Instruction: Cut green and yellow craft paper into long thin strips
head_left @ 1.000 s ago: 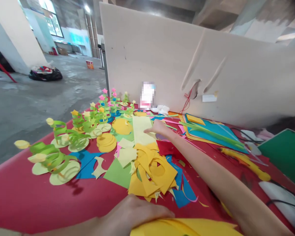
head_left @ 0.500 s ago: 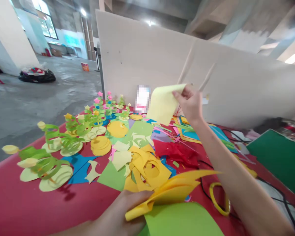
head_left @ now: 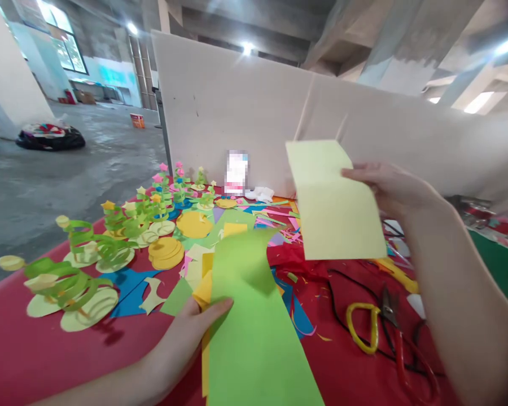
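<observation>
Your left hand [head_left: 182, 344] pinches the green sheet [head_left: 254, 327] with yellow paper underneath, low over the worktop [head_left: 34, 349]; keep it flat. Your right hand [head_left: 389, 189] grips the pale yellow sheet [head_left: 332, 203] aloft; bring its edges square.

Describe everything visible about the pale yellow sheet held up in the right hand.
The pale yellow sheet is a plain rectangle of thin craft paper, matte, with a faint horizontal crease near its top. It hangs in the air above the red table, tilted slightly, clear of everything below. The right hand pinches its upper right edge; nothing else touches it. Its lower corner overlaps the view of the cluttered paper scraps.
</observation>
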`<action>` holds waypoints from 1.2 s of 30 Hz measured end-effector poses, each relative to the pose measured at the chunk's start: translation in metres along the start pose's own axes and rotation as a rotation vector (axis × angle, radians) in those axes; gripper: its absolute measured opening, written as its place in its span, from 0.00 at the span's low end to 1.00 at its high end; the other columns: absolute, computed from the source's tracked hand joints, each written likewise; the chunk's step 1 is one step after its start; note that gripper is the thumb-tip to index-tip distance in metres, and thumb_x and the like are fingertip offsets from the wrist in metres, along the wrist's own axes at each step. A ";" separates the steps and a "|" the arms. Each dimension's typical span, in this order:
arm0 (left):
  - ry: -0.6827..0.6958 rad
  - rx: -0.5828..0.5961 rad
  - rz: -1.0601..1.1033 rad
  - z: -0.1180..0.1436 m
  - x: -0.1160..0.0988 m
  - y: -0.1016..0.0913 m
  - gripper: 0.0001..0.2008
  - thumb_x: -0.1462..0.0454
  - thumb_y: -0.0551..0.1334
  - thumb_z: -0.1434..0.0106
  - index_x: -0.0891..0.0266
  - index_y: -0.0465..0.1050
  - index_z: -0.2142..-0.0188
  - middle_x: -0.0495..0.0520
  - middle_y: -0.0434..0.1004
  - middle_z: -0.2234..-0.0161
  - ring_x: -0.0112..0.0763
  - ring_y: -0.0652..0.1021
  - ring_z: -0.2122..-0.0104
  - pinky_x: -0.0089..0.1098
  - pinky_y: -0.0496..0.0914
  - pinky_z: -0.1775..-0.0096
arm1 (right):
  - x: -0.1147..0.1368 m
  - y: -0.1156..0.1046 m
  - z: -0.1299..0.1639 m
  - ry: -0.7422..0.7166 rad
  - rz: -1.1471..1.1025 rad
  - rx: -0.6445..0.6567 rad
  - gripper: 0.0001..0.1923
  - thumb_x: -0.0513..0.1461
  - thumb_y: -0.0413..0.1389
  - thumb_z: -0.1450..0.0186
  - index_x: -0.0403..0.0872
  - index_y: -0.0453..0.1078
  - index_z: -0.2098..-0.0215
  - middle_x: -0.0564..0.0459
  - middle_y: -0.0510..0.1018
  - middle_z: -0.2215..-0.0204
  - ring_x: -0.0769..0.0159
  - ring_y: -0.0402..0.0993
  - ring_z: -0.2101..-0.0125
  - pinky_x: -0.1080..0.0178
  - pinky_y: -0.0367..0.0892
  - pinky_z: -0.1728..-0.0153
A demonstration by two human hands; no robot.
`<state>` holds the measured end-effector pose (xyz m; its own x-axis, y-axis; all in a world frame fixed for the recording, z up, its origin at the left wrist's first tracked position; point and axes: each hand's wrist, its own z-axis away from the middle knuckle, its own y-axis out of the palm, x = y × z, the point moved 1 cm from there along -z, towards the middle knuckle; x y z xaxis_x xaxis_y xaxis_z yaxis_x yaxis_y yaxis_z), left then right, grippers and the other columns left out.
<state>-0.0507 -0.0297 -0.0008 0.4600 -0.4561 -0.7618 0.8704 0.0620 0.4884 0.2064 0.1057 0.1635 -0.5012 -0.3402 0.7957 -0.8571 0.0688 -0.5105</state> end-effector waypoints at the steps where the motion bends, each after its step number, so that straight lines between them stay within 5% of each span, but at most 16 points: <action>1: 0.007 -0.011 0.013 0.000 0.000 0.000 0.14 0.63 0.62 0.47 0.65 0.69 0.60 0.59 0.77 0.64 0.42 0.78 0.67 0.41 0.70 0.60 | 0.000 0.004 0.009 0.046 -0.090 0.051 0.11 0.44 0.53 0.46 0.47 0.72 0.70 0.48 0.76 0.71 0.66 0.72 0.74 0.63 0.66 0.76; 4: 0.002 -0.024 0.037 0.001 0.003 -0.001 0.16 0.64 0.63 0.47 0.64 0.68 0.58 0.57 0.76 0.61 0.41 0.77 0.64 0.39 0.70 0.59 | -0.011 0.039 0.045 0.249 -0.391 0.292 0.13 0.47 0.50 0.43 0.51 0.70 0.65 0.51 0.75 0.63 0.67 0.72 0.67 0.63 0.68 0.69; 6: 0.007 -0.014 0.043 0.000 0.005 -0.003 0.18 0.64 0.63 0.47 0.62 0.66 0.56 0.56 0.75 0.59 0.40 0.76 0.62 0.38 0.70 0.58 | -0.022 0.071 0.070 0.326 -0.414 0.428 0.13 0.43 0.56 0.47 0.47 0.70 0.65 0.50 0.76 0.69 0.68 0.72 0.75 0.65 0.67 0.75; 8: -0.002 -0.021 0.028 -0.001 0.006 -0.005 0.19 0.62 0.62 0.46 0.61 0.64 0.54 0.55 0.75 0.58 0.40 0.76 0.62 0.37 0.70 0.58 | -0.032 0.099 0.091 0.386 -0.385 0.559 0.11 0.43 0.56 0.46 0.45 0.70 0.67 0.55 0.72 0.79 0.76 0.61 0.87 0.71 0.57 0.86; 11: -0.019 -0.109 -0.017 -0.001 0.006 -0.007 0.19 0.58 0.62 0.46 0.59 0.64 0.55 0.54 0.74 0.57 0.38 0.76 0.62 0.34 0.71 0.60 | -0.038 0.122 0.108 0.388 -0.365 0.622 0.10 0.41 0.54 0.45 0.43 0.68 0.68 0.57 0.70 0.80 0.81 0.52 0.89 0.73 0.48 0.88; 15: -0.017 -0.053 -0.085 -0.001 0.004 -0.006 0.20 0.58 0.63 0.47 0.61 0.65 0.56 0.55 0.74 0.57 0.40 0.75 0.61 0.34 0.71 0.61 | -0.035 0.126 0.112 0.378 -0.355 0.637 0.14 0.43 0.55 0.46 0.43 0.66 0.64 0.54 0.72 0.77 0.76 0.61 0.85 0.72 0.54 0.86; 17: -0.007 0.043 -0.121 -0.001 0.004 -0.004 0.19 0.59 0.62 0.46 0.62 0.66 0.55 0.56 0.73 0.56 0.41 0.75 0.61 0.36 0.71 0.60 | -0.033 0.123 0.107 0.284 -0.217 0.589 0.14 0.46 0.54 0.45 0.43 0.66 0.69 0.56 0.72 0.81 0.73 0.65 0.84 0.71 0.57 0.84; 22: 0.038 0.076 -0.383 0.005 0.007 -0.004 0.16 0.58 0.59 0.45 0.62 0.69 0.58 0.54 0.76 0.61 0.40 0.75 0.61 0.33 0.71 0.61 | -0.036 0.101 0.056 0.020 0.145 0.161 0.18 0.48 0.46 0.40 0.44 0.63 0.79 0.60 0.61 0.91 0.76 0.56 0.88 0.71 0.54 0.83; 26: 0.327 0.059 -0.770 0.014 0.009 -0.004 0.11 0.59 0.62 0.48 0.60 0.74 0.66 0.54 0.78 0.67 0.40 0.76 0.64 0.29 0.69 0.61 | -0.061 0.088 -0.003 0.001 0.250 -0.051 0.17 0.44 0.41 0.37 0.43 0.64 0.72 0.60 0.61 0.88 0.76 0.57 0.86 0.71 0.54 0.82; 31: 0.455 0.430 -0.752 0.019 0.003 0.001 0.13 0.64 0.58 0.44 0.52 0.72 0.58 0.48 0.77 0.62 0.30 0.76 0.64 0.20 0.67 0.62 | -0.094 0.127 -0.034 -0.013 0.429 0.176 0.13 0.43 0.48 0.38 0.41 0.66 0.68 0.56 0.71 0.75 0.74 0.67 0.77 0.66 0.65 0.75; 36: 0.486 0.528 -0.817 0.017 -0.008 0.006 0.15 0.68 0.57 0.44 0.54 0.72 0.57 0.50 0.78 0.66 0.28 0.77 0.67 0.18 0.67 0.65 | -0.099 0.183 -0.042 -0.091 0.551 0.417 0.12 0.40 0.49 0.38 0.42 0.65 0.59 0.49 0.70 0.60 0.66 0.68 0.62 0.57 0.66 0.62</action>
<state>-0.0521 -0.0403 0.0155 -0.1027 0.2215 -0.9697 0.8131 -0.5429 -0.2101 0.0937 0.1918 0.0048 -0.8225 -0.4377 0.3630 -0.3538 -0.1058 -0.9293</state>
